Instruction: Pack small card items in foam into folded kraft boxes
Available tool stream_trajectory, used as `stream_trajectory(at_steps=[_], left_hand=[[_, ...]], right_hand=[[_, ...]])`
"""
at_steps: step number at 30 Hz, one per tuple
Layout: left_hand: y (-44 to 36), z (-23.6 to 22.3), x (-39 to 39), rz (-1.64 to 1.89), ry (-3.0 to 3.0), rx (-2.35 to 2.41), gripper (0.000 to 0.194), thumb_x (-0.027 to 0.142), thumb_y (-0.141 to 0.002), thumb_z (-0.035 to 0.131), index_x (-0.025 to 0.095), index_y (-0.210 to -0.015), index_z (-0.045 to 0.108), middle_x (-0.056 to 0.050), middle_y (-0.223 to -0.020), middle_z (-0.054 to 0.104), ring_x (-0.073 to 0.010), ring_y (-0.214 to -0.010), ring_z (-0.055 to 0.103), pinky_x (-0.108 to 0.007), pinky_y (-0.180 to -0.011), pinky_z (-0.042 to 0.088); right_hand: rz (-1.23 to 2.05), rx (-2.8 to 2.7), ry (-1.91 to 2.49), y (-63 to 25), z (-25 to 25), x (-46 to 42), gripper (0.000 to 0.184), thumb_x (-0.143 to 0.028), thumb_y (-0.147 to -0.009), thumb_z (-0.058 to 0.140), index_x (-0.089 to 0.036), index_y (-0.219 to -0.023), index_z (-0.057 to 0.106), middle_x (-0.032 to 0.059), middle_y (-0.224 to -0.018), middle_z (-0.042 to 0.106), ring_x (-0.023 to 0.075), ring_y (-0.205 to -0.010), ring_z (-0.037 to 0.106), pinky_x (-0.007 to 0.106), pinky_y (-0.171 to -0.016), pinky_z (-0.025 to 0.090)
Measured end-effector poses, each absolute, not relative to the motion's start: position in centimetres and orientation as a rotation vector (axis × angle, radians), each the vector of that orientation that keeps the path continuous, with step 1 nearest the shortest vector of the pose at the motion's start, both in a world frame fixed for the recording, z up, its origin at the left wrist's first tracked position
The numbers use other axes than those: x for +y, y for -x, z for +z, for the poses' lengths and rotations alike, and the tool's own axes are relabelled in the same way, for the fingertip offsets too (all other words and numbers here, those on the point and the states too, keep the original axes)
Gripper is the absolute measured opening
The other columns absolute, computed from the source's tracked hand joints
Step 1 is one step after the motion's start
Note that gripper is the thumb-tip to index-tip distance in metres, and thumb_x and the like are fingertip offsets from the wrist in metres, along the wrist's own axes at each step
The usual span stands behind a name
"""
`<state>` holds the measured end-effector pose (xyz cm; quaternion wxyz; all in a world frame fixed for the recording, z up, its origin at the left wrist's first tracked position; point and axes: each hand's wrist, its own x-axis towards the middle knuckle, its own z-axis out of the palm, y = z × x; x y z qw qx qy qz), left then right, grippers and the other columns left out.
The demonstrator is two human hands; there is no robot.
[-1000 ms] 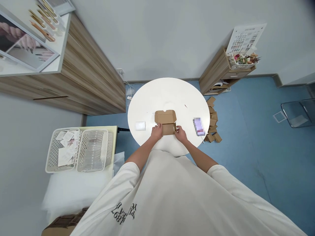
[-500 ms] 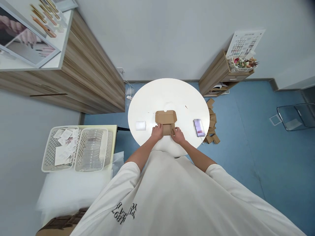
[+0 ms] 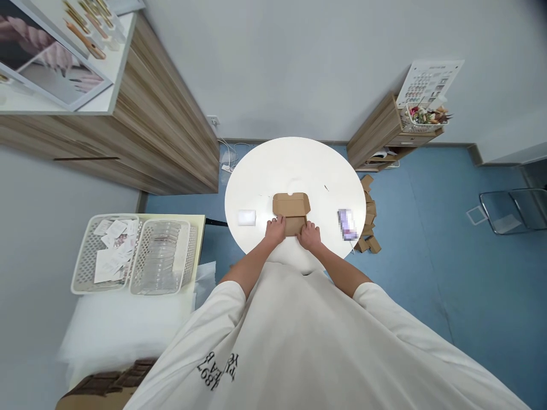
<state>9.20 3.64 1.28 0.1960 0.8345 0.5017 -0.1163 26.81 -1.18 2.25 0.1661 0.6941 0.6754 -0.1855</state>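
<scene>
A small brown cardboard box (image 3: 292, 204) lies on the white oval table (image 3: 294, 162) in front of me, its lid flap laid open toward the far side. My left hand (image 3: 276, 229) grips the left side wall, fingers curled over its edge. On the opposite side, my right hand (image 3: 309, 234) holds the right wall near its front corner, fingers bent around the cardboard. The box's inside between my hands looks bare. A white packet (image 3: 247, 217) rests on the table to the left. At the right lies a phone-like purple item (image 3: 347, 224), its surface pixelated.
Folded brown cardboard boxes (image 3: 368, 213) are heaped on the floor right of the table. Two white baskets (image 3: 105, 253) with cards and clear plastic pieces stand on a side table at left. A wooden cabinet (image 3: 171, 114) rises at the far left; a smaller one (image 3: 376, 134) stands at right.
The right side flap, upright and folded inward before, now sits against the box's right wall. My right hand has shifted slightly toward me along that side. The view has tilted a little.
</scene>
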Motion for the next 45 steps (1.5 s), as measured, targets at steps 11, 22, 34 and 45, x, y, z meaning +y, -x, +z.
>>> stream_trajectory(at_steps=[11,22,34,45], left_hand=[[-9.1,1.6,3.9,-0.312,-2.302,1.384,0.096,0.028,-0.075,0.077,0.023,-0.156,0.025,-0.019,-0.149,0.040,-0.0365,-0.127,0.047,-0.045,-0.100,0.038],[-8.3,1.2,3.3,-0.216,-2.288,1.361,0.092,0.027,-0.077,0.075,0.024,-0.156,0.027,-0.018,-0.153,0.037,-0.0366,-0.135,0.041,-0.047,-0.108,0.033],[2.5,1.3,7.1,0.177,-1.642,2.155,0.043,0.033,-0.100,0.045,0.016,-0.140,0.044,-0.018,-0.144,0.048,-0.0333,-0.131,0.049,-0.045,-0.106,0.043],[4.4,-0.4,9.3,0.051,-1.143,2.161,0.053,0.044,-0.090,0.067,0.019,-0.131,0.046,-0.019,-0.141,0.051,-0.0349,-0.128,0.054,-0.041,-0.094,0.050]], right_hand=[[-0.688,2.061,-1.877,-28.5,2.8,-1.0,0.064,-0.021,-0.088,0.062,-0.013,-0.147,0.039,0.0199,-0.164,0.017,0.0326,-0.117,0.050,0.043,-0.096,0.046],[-0.736,2.061,-1.775,-29.0,2.2,1.5,0.092,-0.017,-0.083,0.066,-0.016,-0.160,0.017,0.0212,-0.159,0.027,0.0336,-0.116,0.053,0.044,-0.096,0.046],[-0.745,2.029,-1.787,-28.7,2.3,1.8,0.086,-0.016,-0.081,0.068,-0.017,-0.155,0.025,0.0207,-0.154,0.032,0.0337,-0.111,0.056,0.044,-0.092,0.048],[-0.711,2.013,-1.773,-28.3,2.5,1.9,0.089,-0.015,-0.082,0.068,-0.017,-0.157,0.021,0.0209,-0.156,0.030,0.0340,-0.112,0.055,0.044,-0.093,0.048]])
